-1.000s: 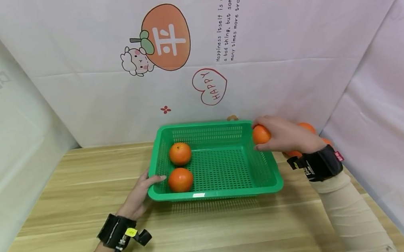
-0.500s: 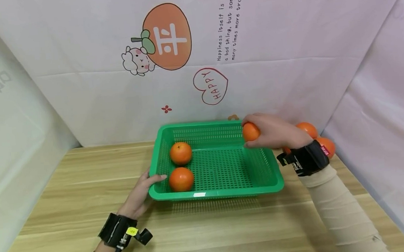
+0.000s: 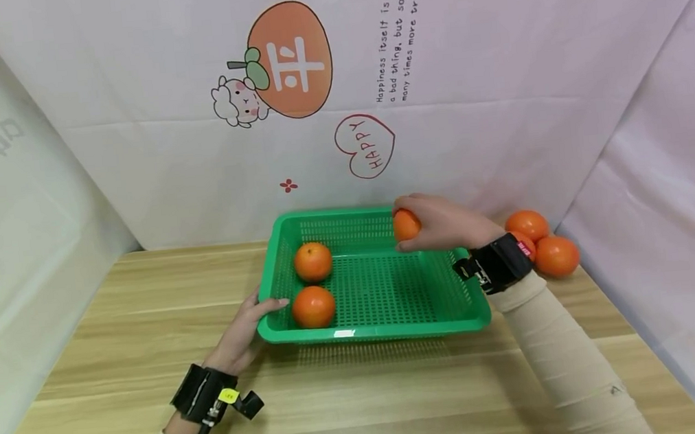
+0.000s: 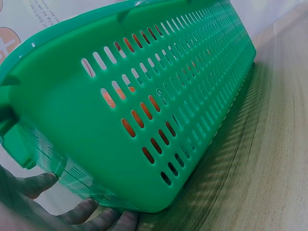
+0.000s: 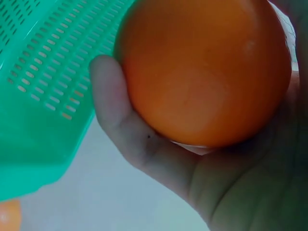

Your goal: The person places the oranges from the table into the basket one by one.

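Gripping an orange [image 3: 407, 225] in curled right hand [image 3: 441, 226] over green basket [image 3: 370, 331], left hand [image 3: 242, 333] flat against rim, needing gentle lowering.

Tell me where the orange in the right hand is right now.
In the head view, the right hand holds the orange above the far right part of the green basket, opposite the two oranges lying inside.
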A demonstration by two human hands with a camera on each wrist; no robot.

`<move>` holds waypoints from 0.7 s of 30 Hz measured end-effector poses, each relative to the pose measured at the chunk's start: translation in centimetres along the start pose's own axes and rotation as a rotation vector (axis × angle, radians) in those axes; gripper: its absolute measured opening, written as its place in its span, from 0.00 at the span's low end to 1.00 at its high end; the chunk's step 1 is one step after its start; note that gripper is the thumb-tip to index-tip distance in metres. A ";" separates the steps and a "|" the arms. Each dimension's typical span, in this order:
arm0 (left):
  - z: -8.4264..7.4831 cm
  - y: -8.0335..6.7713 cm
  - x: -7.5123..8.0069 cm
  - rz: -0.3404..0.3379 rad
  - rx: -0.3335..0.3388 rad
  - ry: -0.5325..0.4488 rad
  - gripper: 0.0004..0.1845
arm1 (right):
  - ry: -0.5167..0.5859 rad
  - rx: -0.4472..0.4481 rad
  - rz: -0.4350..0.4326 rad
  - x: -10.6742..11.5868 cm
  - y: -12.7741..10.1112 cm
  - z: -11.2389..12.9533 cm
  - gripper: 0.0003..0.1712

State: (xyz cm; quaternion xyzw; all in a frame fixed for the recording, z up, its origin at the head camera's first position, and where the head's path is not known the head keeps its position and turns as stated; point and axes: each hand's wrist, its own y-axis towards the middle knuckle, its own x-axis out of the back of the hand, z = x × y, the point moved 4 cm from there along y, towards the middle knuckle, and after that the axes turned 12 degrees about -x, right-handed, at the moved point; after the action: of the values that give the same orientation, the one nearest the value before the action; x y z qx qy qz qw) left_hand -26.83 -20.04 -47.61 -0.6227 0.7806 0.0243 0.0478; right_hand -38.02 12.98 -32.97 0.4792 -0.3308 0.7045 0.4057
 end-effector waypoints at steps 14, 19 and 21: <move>0.1 0.1 -0.1 0.002 0.003 -0.001 0.42 | -0.038 0.038 0.038 -2.0 3.0 2.2 0.34; 0.1 0.1 0.0 0.002 -0.002 -0.007 0.43 | -0.032 0.065 0.052 -2.7 4.1 2.8 0.34; 0.1 0.1 0.0 0.004 -0.003 -0.012 0.44 | -0.018 0.072 0.070 -3.2 4.4 3.0 0.34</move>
State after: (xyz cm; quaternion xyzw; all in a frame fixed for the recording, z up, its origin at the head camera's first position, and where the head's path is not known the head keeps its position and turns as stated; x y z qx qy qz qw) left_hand -26.94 -19.96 -47.68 -0.6210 0.7816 0.0293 0.0515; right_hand -40.07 7.65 -35.36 0.4878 -0.3253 0.7257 0.3601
